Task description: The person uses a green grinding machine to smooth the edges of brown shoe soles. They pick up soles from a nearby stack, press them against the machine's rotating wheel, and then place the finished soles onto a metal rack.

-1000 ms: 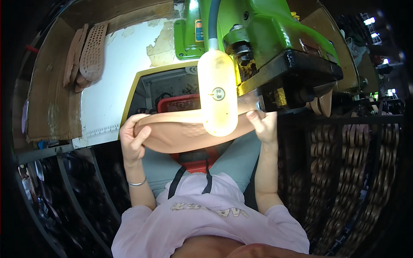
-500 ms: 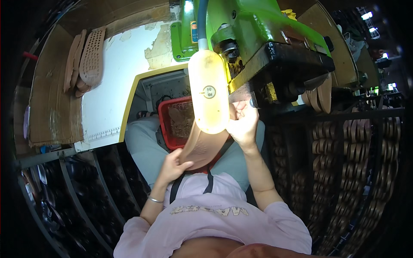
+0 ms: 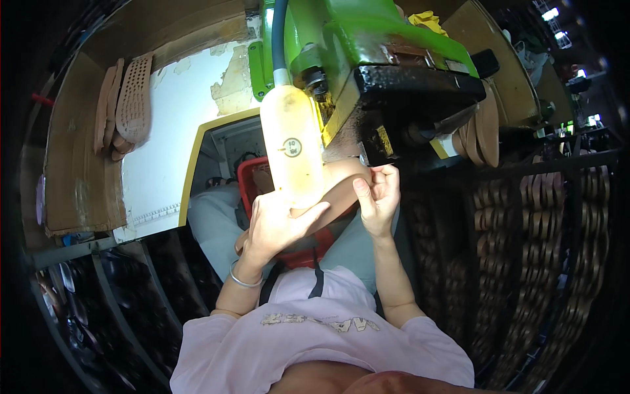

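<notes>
A tan shoe sole [image 3: 342, 187] is held curved and tilted over my lap, against the working part [image 3: 359, 150] of a green machine [image 3: 394, 39]. My left hand [image 3: 279, 226] grips it from above, thumb stretched along its side. At the sole's right end, my right hand [image 3: 379, 200] pinches the edge between thumb and fingers, close to the machine. A bright yellowish lamp [image 3: 292, 148] hangs in front and hides part of the sole and some left fingertips.
Behind the sole, a red basket [image 3: 246, 174] sits between my knees. Several tan soles [image 3: 134, 98] lean in a cardboard box [image 3: 79, 144] on the white table [image 3: 177, 85]. More soles [image 3: 484, 125] stand right of the machine. Racks of soles [image 3: 545, 217] fill the right side.
My left hand has moved up and right, from the sole's near end to over its middle. The sole has turned more crosswise, and my right hand's grip has shifted slightly lower.
</notes>
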Available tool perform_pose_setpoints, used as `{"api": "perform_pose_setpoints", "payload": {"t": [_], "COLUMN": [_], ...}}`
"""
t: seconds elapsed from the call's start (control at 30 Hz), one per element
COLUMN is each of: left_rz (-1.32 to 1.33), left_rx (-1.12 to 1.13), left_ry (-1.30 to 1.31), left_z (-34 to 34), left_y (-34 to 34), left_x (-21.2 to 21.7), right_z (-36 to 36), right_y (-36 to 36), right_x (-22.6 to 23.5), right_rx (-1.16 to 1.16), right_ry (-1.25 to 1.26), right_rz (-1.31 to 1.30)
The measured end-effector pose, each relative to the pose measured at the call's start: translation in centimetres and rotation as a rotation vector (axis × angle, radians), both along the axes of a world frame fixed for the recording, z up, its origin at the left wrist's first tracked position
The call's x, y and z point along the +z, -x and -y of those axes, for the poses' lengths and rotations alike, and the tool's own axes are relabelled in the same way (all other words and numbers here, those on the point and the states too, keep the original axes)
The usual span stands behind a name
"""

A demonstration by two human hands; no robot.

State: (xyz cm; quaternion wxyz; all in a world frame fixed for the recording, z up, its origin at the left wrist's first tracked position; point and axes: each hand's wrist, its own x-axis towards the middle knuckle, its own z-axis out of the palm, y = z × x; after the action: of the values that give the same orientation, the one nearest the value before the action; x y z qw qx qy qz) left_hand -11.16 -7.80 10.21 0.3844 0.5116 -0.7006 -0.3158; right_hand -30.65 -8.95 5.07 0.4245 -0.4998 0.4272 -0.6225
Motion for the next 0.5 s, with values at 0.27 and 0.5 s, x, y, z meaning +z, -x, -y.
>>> {"api": "perform_pose_setpoints", "payload": {"t": [0.27, 0.5], "left_rz": [-0.444, -1.330], "left_rx": [0.200, 0.486], "left_ry": [-0.311, -0.112], "left_z": [-2.8, -4.1], "left_y": [0.2, 0.0], "left_x": [-3.7, -7.0], "right_z": [0.3, -3.2], "right_y": [-2.3, -1.6], "right_x": [0.8, 1.2], "right_rx": [0.053, 0.374], "right_ry": [-0.107, -0.138], "right_rz": [0.041, -0.623]}}
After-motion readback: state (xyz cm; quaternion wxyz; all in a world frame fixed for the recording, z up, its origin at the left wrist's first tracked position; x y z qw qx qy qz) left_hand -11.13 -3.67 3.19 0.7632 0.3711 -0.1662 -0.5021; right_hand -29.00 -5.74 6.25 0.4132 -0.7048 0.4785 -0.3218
